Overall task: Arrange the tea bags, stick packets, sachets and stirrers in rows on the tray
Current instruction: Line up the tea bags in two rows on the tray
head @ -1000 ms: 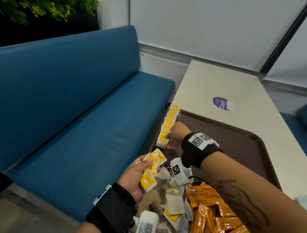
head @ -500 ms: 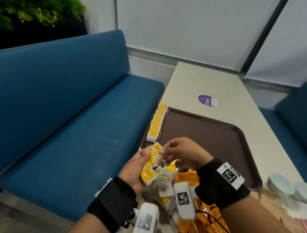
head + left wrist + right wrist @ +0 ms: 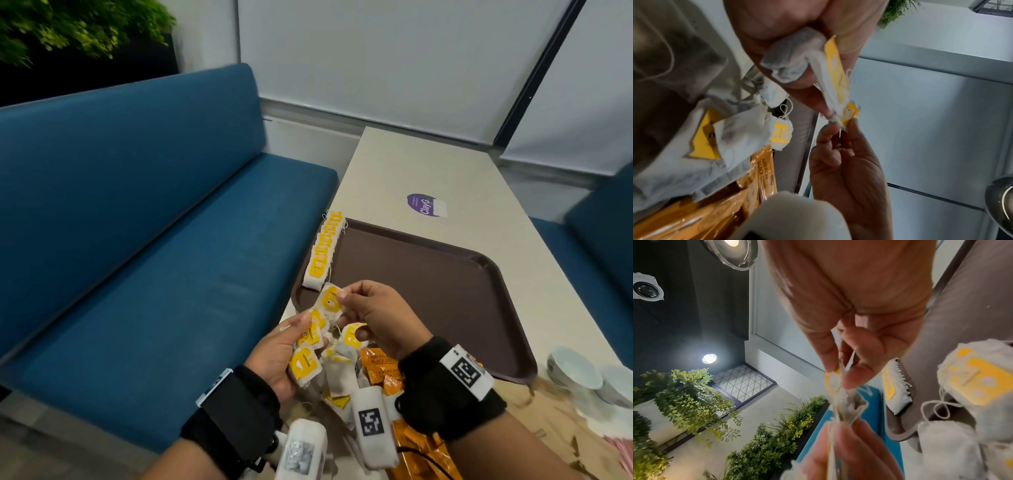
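Note:
A brown tray (image 3: pixel 428 274) lies on the pale table, with a row of yellow-tagged tea bags (image 3: pixel 325 246) along its left edge. My left hand (image 3: pixel 287 346) holds a small bunch of tea bags (image 3: pixel 306 356) just in front of the tray's near left corner. My right hand (image 3: pixel 346 301) pinches the top tea bag (image 3: pixel 330 299) of that bunch by its edge; the pinch also shows in the right wrist view (image 3: pixel 840 379) and the left wrist view (image 3: pixel 846 123). Loose tea bags (image 3: pixel 339 380) and orange coffee stick packets (image 3: pixel 380 370) lie heaped below my hands.
A blue bench (image 3: pixel 154 240) runs along the table's left side. White bowls (image 3: pixel 582 377) stand at the right near edge of the table, and a purple sticker (image 3: pixel 423 205) lies beyond the tray. Most of the tray floor is bare.
My right hand has drawn back from the row on the tray to the bunch in my left hand and now pinches its top tea bag. The left hand stayed in place.

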